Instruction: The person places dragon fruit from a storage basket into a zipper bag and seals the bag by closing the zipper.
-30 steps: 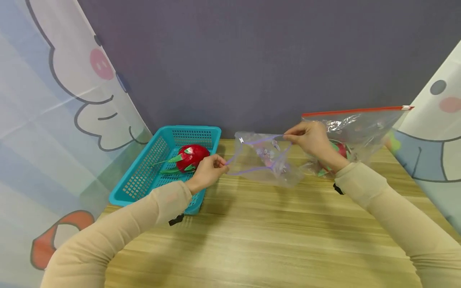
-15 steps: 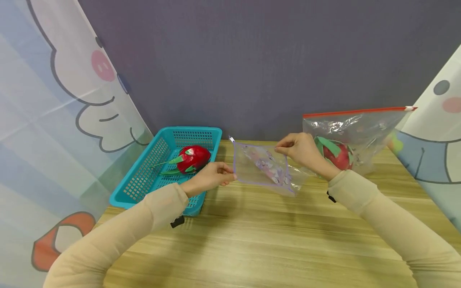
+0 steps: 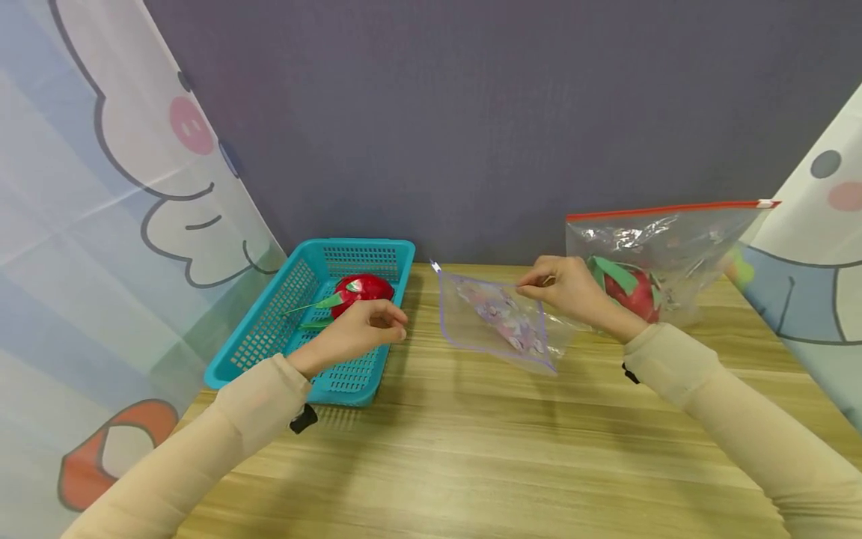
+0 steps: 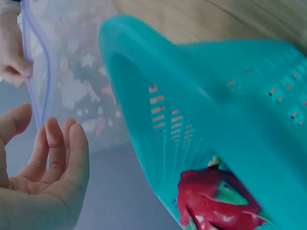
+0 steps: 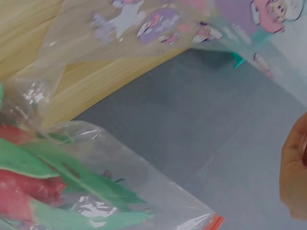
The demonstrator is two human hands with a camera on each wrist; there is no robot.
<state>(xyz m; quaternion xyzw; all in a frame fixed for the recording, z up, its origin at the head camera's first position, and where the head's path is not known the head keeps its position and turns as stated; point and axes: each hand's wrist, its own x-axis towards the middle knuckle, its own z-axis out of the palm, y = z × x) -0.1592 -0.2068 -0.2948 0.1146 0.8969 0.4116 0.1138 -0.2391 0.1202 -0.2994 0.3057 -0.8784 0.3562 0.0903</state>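
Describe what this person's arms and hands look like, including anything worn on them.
The left sleeve and right sleeve are long, plain and pale beige, each with a wide cuff. The left hand and right hand wear no gloves. A small black piece shows by each cuff, too small to identify.

Your right hand (image 3: 564,286) pinches the purple-edged bag (image 3: 494,314); your left hand (image 3: 353,333), loosely curved, is by the basket (image 3: 343,397). A red fruit (image 3: 369,286) lies inside, another fruit (image 3: 636,294) in the red-topped bag (image 3: 680,239).

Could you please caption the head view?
Right hand holds a purple-edged bag; left hand hovers by a turquoise basket.
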